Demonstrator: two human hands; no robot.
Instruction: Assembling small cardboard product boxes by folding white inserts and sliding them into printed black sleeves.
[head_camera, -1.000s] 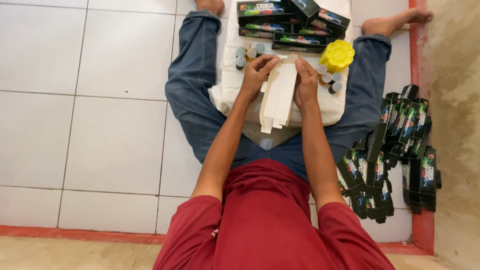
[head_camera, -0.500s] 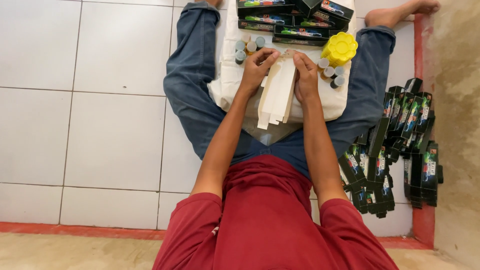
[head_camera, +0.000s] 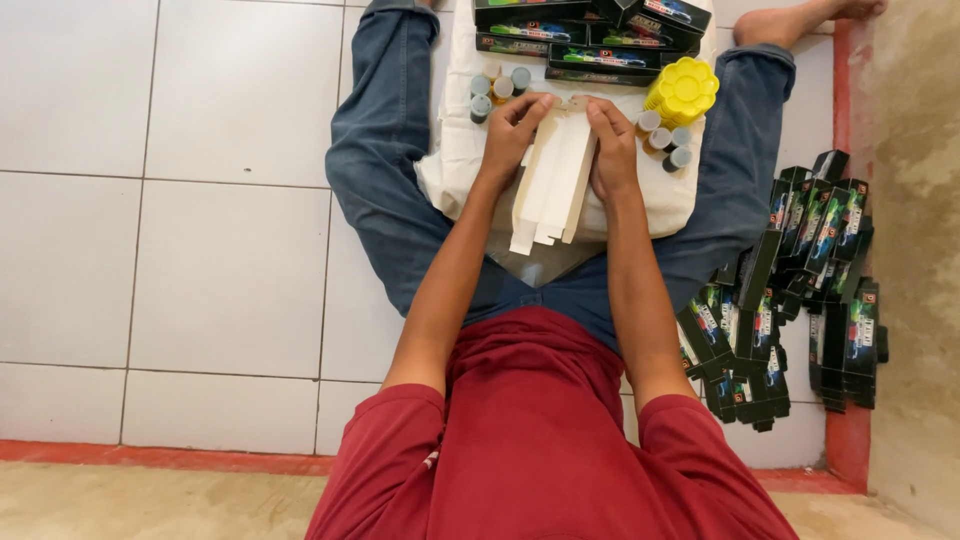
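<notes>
I sit on a tiled floor with my legs spread, a white cloth (head_camera: 455, 170) laid between them. My left hand (head_camera: 512, 135) and my right hand (head_camera: 610, 150) both grip a flat white unfolded carton blank (head_camera: 553, 185), one on each long side, with its plain inner face up. Several small capped bottles (head_camera: 493, 88) stand on the cloth just beyond my left hand, and more bottles (head_camera: 664, 135) stand beside my right hand. A yellow flower-shaped plastic lid (head_camera: 682, 90) lies past my right hand.
Closed dark printed boxes (head_camera: 590, 30) lie in a row at the far end of the cloth. A heap of flat dark carton blanks (head_camera: 800, 290) lies on the floor to my right, by a red curb (head_camera: 845, 440) and a rough wall.
The view has shifted slightly, so everything sits higher in the frame. My hands keep their hold on the white blank with only small finger movements.
</notes>
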